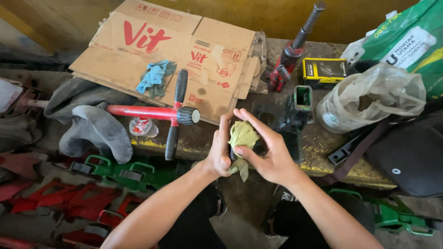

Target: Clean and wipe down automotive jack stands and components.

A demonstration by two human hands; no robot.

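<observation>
Between both palms, a crumpled yellow-green cloth rag (243, 136) is sitting upright, its long axis running top to bottom with a tail hanging below. The left hand (220, 154) is cupping it from the left, fingers curled closed around it; the right hand (271, 154) is pressing its thumb onto the front. Beyond, a red-handled tool (157, 113) is lying on the worn workbench (318, 147).

rag (243, 135): soft matt cloth in my fingers | cardboard (152, 50): rough, scuffed | handle (143, 112): glossy red metal

red-handled tool (152, 112) | flattened cardboard (161, 50) | blue rag (154, 77) | plastic bag (374, 94)
</observation>
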